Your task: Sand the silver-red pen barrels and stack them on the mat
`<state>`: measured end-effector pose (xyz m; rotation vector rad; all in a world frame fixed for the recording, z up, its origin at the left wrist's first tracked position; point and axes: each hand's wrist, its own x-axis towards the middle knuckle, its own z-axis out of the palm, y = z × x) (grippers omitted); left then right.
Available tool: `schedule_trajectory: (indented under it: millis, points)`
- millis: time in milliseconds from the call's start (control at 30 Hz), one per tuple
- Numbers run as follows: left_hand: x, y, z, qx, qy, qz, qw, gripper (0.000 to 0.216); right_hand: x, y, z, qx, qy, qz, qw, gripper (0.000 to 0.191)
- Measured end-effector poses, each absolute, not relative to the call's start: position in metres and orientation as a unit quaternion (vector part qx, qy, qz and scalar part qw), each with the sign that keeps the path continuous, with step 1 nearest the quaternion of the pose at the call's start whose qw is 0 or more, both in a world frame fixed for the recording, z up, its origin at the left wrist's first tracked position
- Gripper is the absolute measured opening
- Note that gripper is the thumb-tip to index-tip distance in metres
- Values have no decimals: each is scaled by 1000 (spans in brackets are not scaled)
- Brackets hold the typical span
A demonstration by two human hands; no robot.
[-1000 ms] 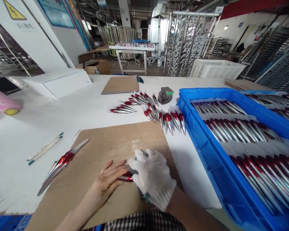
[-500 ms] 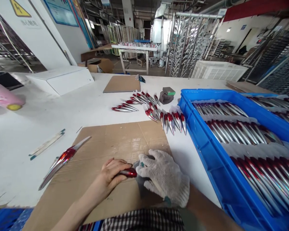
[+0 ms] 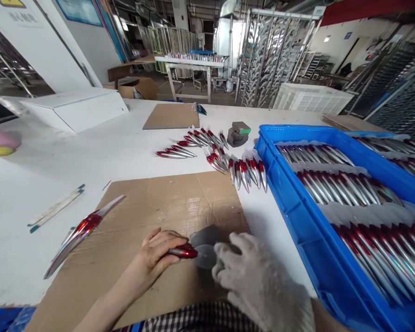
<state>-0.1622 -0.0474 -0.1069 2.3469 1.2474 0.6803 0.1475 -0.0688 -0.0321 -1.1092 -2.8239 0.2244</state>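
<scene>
A: While the left hand pinches the red piece flat on the cardboard, where is the gloved right hand?

B: Fingers half curled on the grey sheet. If it rubs hard, I think the piece could slip.

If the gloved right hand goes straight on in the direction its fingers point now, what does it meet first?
The right hand points up and left, so it would probably meet the grey pad first, which its fingertips look already on or very near, then the red piece under the left hand. Depth is uncertain.
</scene>
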Motion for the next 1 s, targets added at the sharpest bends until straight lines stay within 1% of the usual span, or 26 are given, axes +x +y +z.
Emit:
schedule_trajectory:
  millis: [67, 133, 200, 233, 300, 333, 400, 500, 567, 633, 667, 733, 767, 867, 1000]
  points:
    - [-163, -47, -109, 835, 450, 247, 197, 33, 149, -62, -40, -401, -912, 75, 49, 32]
    - [-164, -48, -110, 830, 456, 254, 197, 34, 132, -48, -44, -437, -894, 64, 71, 35]
    - [-164, -49, -110, 826, 463, 256, 195, 35, 105, -35, -39, -451, -885, 63, 102, 27]
    - [-163, -49, -109, 826, 465, 255, 192, 35, 94, -31, -34, -437, -889, 67, 117, 21]
    - [-163, -47, -109, 827, 466, 253, 186, 36, 84, -31, -20, -421, -896, 66, 129, 15]
    - [-164, -46, -109, 828, 465, 254, 183, 36, 88, -35, -15, -425, -894, 63, 126, 15]
    - [-165, -43, -110, 831, 459, 258, 178, 36, 113, -48, -11, -455, -883, 57, 100, 22]
    - [-167, -45, -109, 838, 445, 265, 172, 34, 167, -70, -21, -496, -865, 40, 60, 31]
    - [-165, -56, -104, 837, 448, 266, 165, 33, 193, -82, -33, -513, -853, 20, 91, 35]
    - [-159, -75, -96, 827, 477, 259, 144, 39, 197, -91, -44, -537, -828, 8, 161, 40]
    - [-155, -86, -91, 821, 496, 255, 125, 43, 191, -94, -48, -548, -814, 15, 190, 42]
    - [-145, -105, -85, 817, 511, 251, 87, 51, 168, -97, -52, -552, -805, 52, 212, 46]
    - [-140, -112, -84, 822, 507, 248, 77, 55, 154, -96, -52, -538, -814, 76, 206, 48]
    - [-129, -125, -90, 831, 496, 238, 83, 65, 122, -89, -47, -519, -827, 121, 177, 41]
    - [-124, -132, -107, 812, 524, 221, 132, 67, 120, -81, -41, -578, -792, 129, 148, 43]
